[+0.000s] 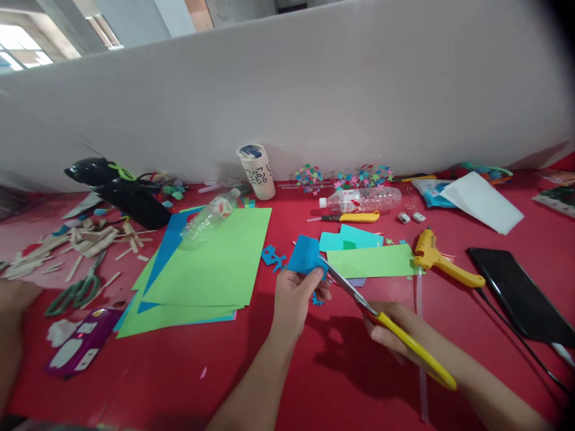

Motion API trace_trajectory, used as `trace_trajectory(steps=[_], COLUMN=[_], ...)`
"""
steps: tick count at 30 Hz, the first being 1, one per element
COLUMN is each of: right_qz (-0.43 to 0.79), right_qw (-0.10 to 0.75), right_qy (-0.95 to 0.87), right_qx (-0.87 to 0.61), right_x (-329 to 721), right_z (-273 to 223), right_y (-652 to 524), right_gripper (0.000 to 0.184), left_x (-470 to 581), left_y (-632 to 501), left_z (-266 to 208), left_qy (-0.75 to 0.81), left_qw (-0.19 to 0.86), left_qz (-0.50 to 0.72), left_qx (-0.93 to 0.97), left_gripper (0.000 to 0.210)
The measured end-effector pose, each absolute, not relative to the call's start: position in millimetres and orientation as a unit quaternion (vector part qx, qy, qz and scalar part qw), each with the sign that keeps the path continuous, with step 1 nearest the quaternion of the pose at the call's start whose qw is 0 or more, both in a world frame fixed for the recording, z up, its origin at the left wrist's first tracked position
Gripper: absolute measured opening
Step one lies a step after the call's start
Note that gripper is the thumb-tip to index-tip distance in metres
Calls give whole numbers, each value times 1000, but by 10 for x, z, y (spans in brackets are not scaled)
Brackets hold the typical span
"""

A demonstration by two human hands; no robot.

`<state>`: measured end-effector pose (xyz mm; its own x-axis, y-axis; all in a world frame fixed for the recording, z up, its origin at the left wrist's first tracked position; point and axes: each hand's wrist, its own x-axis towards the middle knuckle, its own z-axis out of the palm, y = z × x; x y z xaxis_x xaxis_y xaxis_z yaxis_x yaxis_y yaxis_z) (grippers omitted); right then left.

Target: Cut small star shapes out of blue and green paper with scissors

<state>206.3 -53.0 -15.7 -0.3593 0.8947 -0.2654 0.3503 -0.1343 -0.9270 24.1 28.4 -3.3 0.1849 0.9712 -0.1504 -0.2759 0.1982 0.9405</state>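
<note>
My left hand [302, 293] pinches a small piece of blue paper [305, 252] above the red table. In my right hand [386, 326] is a pair of scissors [404, 344] with yellow handles. Its blade tips lie against the right edge of the blue paper; whether the blades are apart is hard to see. Blue paper scraps [272, 257] lie just left of the held piece. A light green paper strip [371, 262] and turquoise paper pieces [330, 241] rest behind and to the right of my hands.
Green and blue sheets [206, 269] lie at left under a plastic bottle [211, 218]. A yellow glue gun [442, 260], a black phone [516, 293] and a yellow cutter [359, 217] are at right. Another person's arm [13, 317] reaches in at far left, near green-handled scissors [78, 292].
</note>
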Motion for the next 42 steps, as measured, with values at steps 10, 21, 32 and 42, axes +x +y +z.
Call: trace_trajectory(steps=[10,21,32,42], right_qz=[565,563,557,566], right_qw=[244,242,233,239], right_qy=[-600,-594,-582,-558], right_qx=[-511,-520,-544,-558], right_x=[2041,2041,2045,2021], right_z=[-166,-152,-215,-203], right_y=[-495,-506,-504,-510], right_gripper=[50,50,46,45], left_x=[295,237,240,246], left_y=[255,288,287,285], left_z=[74,-30,-36,-20], left_qy=[459,436,445,447], left_qw=[618,636,637,635], left_qz=[475,457,451,453], left_qx=[426,443,440,439], left_gripper=[15,19,21,22])
